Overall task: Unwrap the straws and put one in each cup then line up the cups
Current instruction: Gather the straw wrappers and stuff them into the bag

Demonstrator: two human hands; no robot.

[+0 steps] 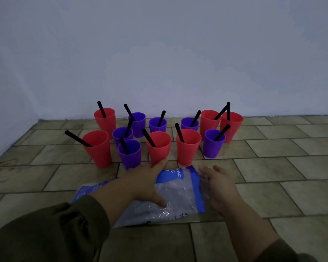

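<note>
The left hand (146,179) reaches forward with its fingers held fairly straight and grips nothing. Its fingertips (162,162) touch the base of a red cup (159,150), while the thumb is spread wide and points back over a plastic bag (180,191). The right hand (219,188) is also open, with relaxed, slightly spread fingers and nothing in its hold. It sits at the right edge of the bag, but the picture does not show whether it rests on the plastic or hovers just above it.

The bag is clear with blue borders and lies flat on the floor (273,167) between the two hands. The red cup stands upright just beyond the bag, at the front middle of the group, with a black straw (149,138) leaning to the left inside it.

Around it stand the other cups (214,143), six red and six purple in all. They form a loose cluster of roughly two uneven rows rather than one line. The back ones stand close to the wall (159,53). Every cup holds one black straw, each tilted its own way.

The floor is laid with pale rectangular tiles. Olive-green sleeves (55,229) cover both forearms.
</note>
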